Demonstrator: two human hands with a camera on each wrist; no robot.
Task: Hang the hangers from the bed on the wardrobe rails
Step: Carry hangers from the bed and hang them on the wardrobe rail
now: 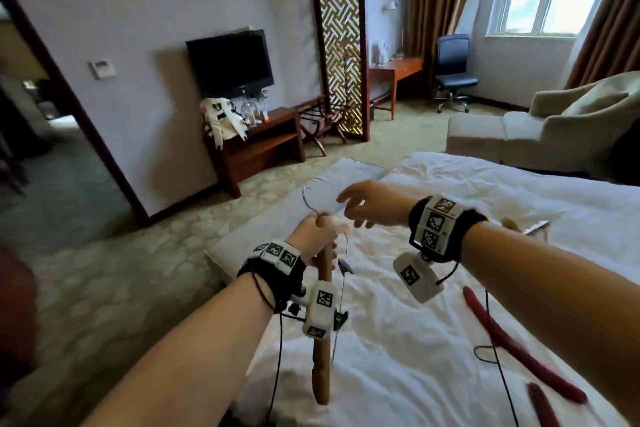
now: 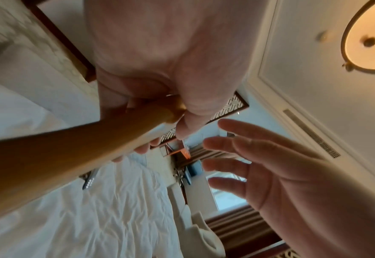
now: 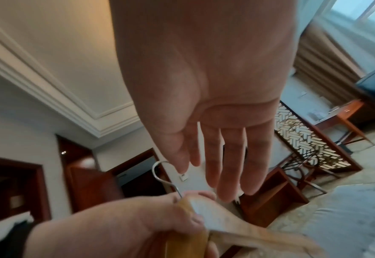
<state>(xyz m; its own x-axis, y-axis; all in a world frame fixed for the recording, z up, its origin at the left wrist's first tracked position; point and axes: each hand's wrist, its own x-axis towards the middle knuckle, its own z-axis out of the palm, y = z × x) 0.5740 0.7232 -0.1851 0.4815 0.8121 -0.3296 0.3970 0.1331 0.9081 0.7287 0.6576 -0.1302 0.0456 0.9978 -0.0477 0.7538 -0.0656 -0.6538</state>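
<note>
Above the rumpled white bed (image 1: 433, 322), the left hand (image 1: 313, 239) grips a smooth wooden hanger (image 1: 323, 322) near its thin metal hook (image 1: 310, 196). The right hand (image 1: 372, 204), fingers spread and empty, hovers just beside the hook. The hanger looks stiff and light, best held at its neck. Dark red hangers (image 1: 512, 340) lie on the bed nearby.

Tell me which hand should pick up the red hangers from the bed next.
Right, probably. The right hand is open and holds nothing, and the red hangers lie on its side of the bed. The left hand already grips the wooden hanger.
</note>
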